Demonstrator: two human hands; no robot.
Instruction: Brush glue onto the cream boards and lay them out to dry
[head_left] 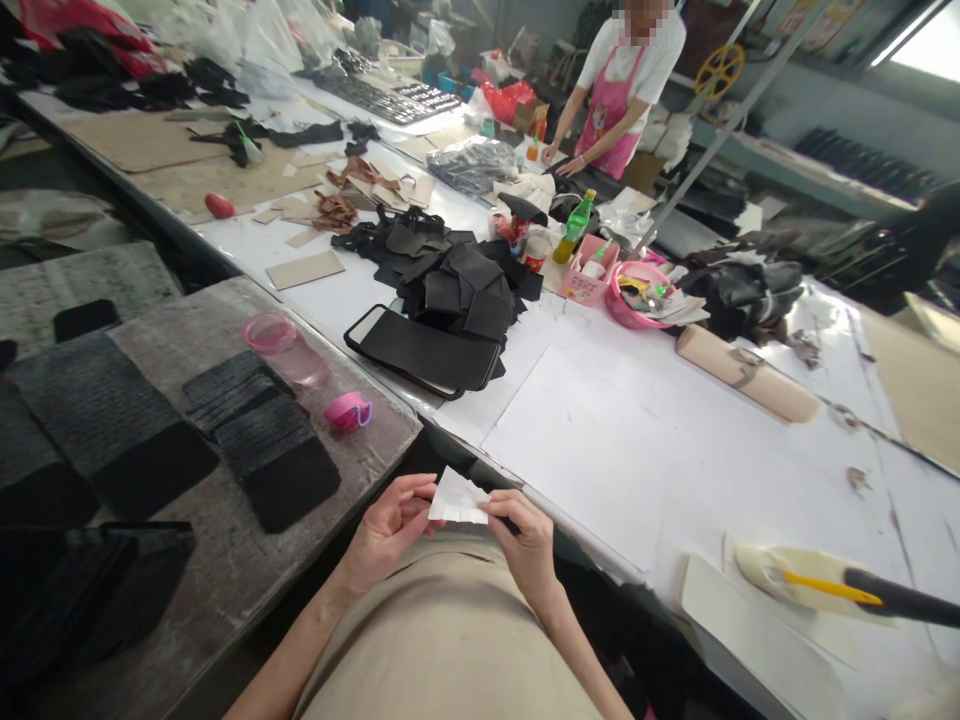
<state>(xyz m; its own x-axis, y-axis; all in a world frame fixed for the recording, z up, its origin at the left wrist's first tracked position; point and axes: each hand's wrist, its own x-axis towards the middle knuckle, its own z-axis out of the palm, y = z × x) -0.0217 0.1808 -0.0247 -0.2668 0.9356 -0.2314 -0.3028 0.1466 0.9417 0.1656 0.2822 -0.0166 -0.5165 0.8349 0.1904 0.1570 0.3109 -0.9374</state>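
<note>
A small, creased piece of white paper (456, 497), perhaps tissue, is stretched between my two hands in front of my lap. My left hand (391, 525) pinches its left edge between thumb and fingers. The opposite edge is gripped by the thumb and forefinger of my right hand (523, 532). Both hands are just off the table's near edge. Beyond them, a heap of black cut pieces (457, 275) lies on the white table (592, 430), with a black rounded panel (427, 345) in front of it.
Left, a worn board (225, 560) carries stacked black pieces (277, 460), a pink clear cup (289, 350) and a pink lid (348, 411). Right are a tan roll (746, 372) and a glue container with a brush (795, 578). Across the table stands a person in a pink apron (611, 100).
</note>
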